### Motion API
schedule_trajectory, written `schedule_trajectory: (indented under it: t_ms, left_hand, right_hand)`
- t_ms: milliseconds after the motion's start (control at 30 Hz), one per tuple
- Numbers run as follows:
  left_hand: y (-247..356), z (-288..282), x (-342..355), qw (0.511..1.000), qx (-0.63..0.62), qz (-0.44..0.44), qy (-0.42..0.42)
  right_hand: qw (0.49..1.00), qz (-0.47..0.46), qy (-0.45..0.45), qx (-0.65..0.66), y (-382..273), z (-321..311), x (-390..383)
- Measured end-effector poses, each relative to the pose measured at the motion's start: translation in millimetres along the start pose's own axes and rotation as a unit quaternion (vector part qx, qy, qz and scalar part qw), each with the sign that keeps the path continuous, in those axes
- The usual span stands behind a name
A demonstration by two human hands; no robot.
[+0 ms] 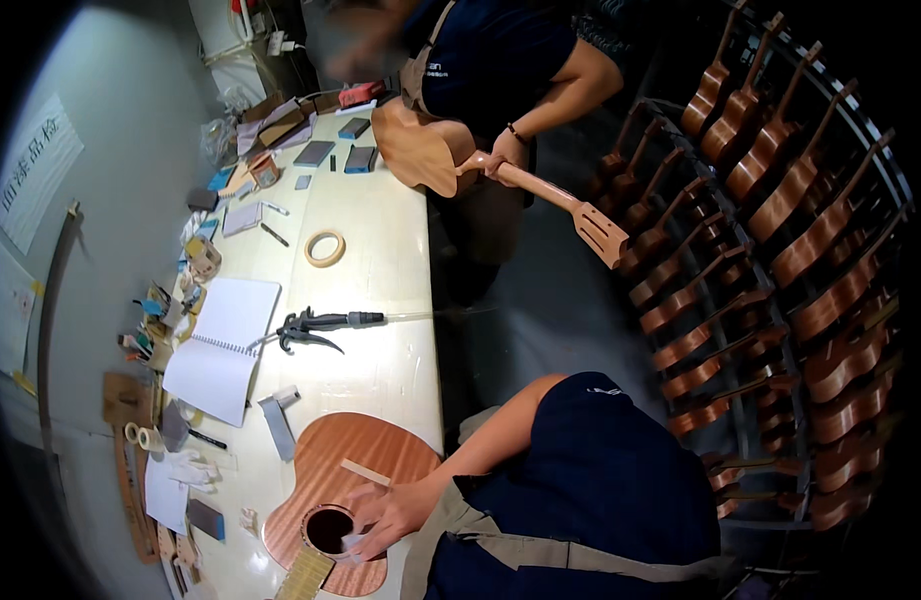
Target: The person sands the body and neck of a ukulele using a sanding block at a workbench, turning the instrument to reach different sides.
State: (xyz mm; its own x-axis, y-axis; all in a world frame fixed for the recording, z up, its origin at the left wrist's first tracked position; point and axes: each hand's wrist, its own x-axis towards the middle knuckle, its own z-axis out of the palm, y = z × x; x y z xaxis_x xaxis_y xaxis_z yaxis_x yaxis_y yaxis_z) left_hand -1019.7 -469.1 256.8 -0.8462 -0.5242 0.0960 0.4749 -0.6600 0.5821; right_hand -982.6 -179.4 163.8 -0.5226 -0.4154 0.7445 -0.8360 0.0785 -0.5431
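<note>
A guitar (pixel 365 445) with a reddish-brown top lies on the pale workbench (pixel 385 375), its neck (pixel 307 575) running out of the lower edge. My right hand (pixel 398 512) reaches onto its top, between the dark soundhole (pixel 328 528) and a pale strip (pixel 366 472) across the wood. The fingers are smeared by motion at the soundhole's edge. A whitish patch shows at their tips, too blurred to name. My left hand is out of view. Beyond the guitar lie a grey metal piece (pixel 277 428) and a black air blow gun (pixel 325 322) with its hose.
An open spiral notebook (pixel 225 345), a masking tape roll (pixel 324 248) and several sanding blocks (pixel 314 153) lie on the bench. At its far end a co-worker (pixel 505 70) holds another guitar (pixel 420 150) by the neck. Racks of guitar bodies (pixel 780 180) stand at the right.
</note>
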Motion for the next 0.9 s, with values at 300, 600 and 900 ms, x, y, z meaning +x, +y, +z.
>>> schedule_trajectory:
  t_ms: [300, 600, 900]
  left_hand:
    - [-19.0, 4.2, 25.0, 0.995, -0.01, 0.045, 0.093]
    - [-31.2, 44.1, 25.5, 0.989, 0.041, 0.114, 0.083]
    - [-52.0, 93.1, 3.8, 0.984, 0.118, 0.122, -0.047]
  right_hand:
    - [0.998, -0.028, 0.039, -0.049, -23.0, -20.8, 23.4]
    - [0.985, -0.092, 0.127, -0.071, -2.1, -16.2, 2.2]
    - [0.98, -0.054, 0.163, -0.098, -14.3, -27.1, -8.5]
